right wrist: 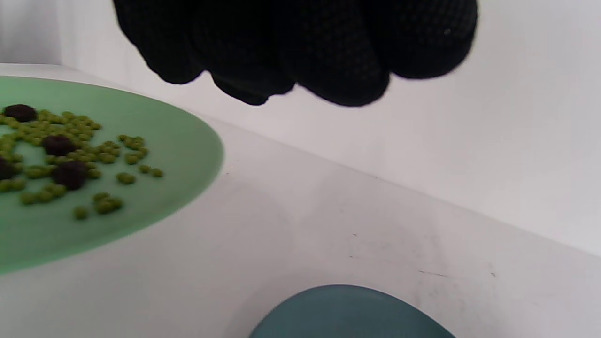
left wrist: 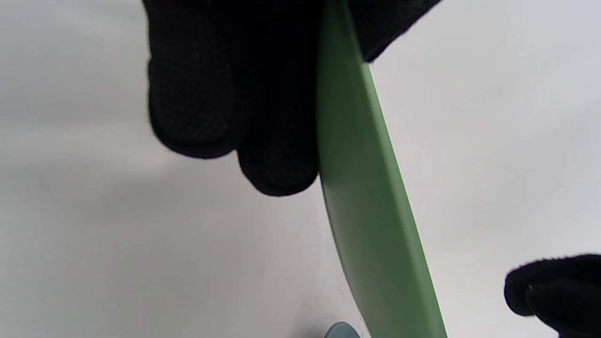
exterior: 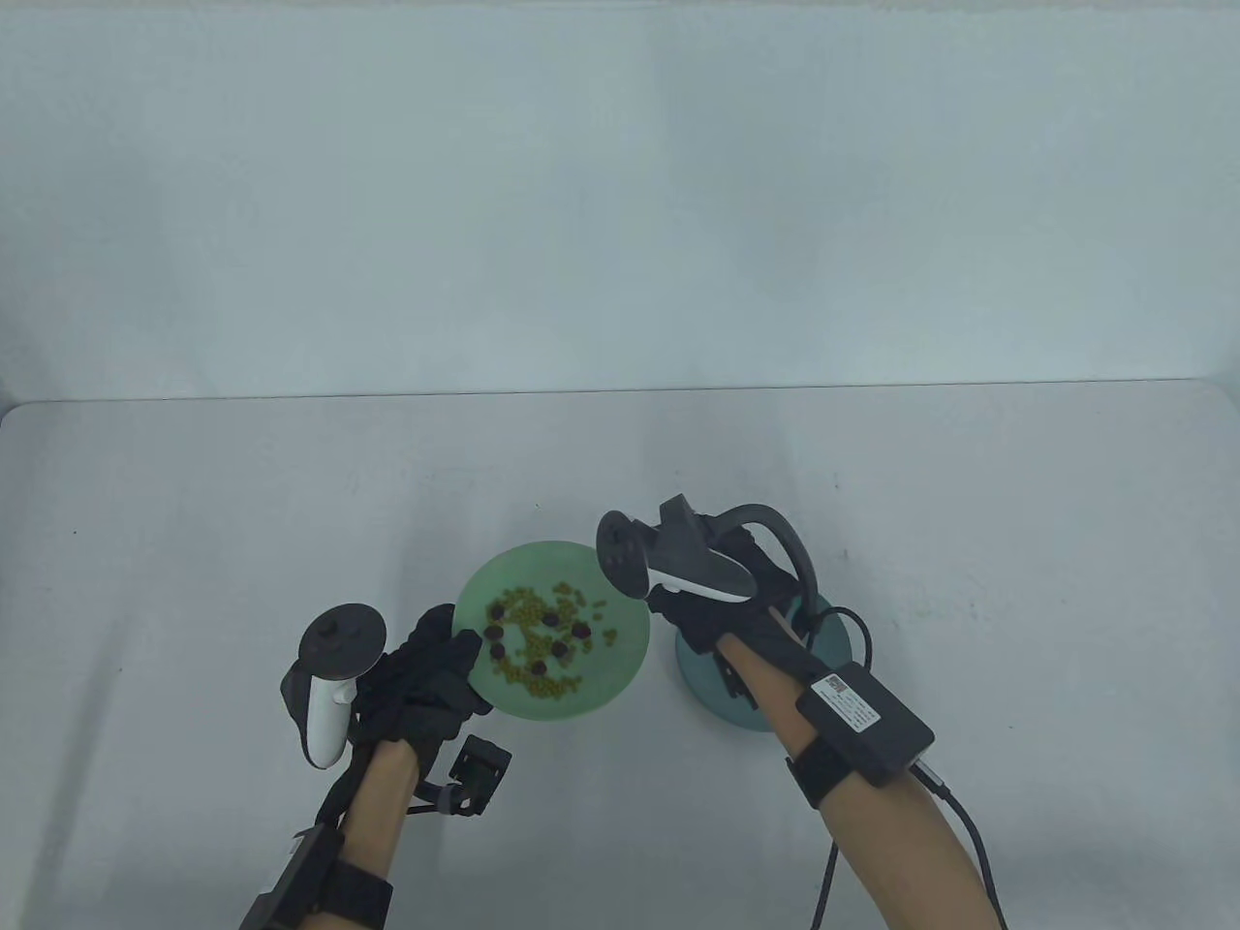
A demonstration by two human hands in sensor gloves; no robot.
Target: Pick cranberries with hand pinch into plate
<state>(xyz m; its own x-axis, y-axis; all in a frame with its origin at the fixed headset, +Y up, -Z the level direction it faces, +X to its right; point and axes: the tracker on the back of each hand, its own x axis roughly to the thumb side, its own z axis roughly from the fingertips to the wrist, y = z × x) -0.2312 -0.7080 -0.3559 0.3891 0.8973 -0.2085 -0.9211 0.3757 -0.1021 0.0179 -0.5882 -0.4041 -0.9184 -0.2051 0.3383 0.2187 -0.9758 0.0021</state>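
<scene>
A green plate holds several dark cranberries mixed with small green beans. My left hand grips the plate's left rim; in the left wrist view the fingers lie under the green plate's edge. My right hand hovers right of the green plate, above a teal plate. In the right wrist view its fingers are bunched together at the top, and nothing shows between them. The cranberries, the green plate and the teal plate show below them.
The grey table runs back to a pale wall. The teal plate's rim shows at the bottom of the left wrist view, and my right glove at its lower right.
</scene>
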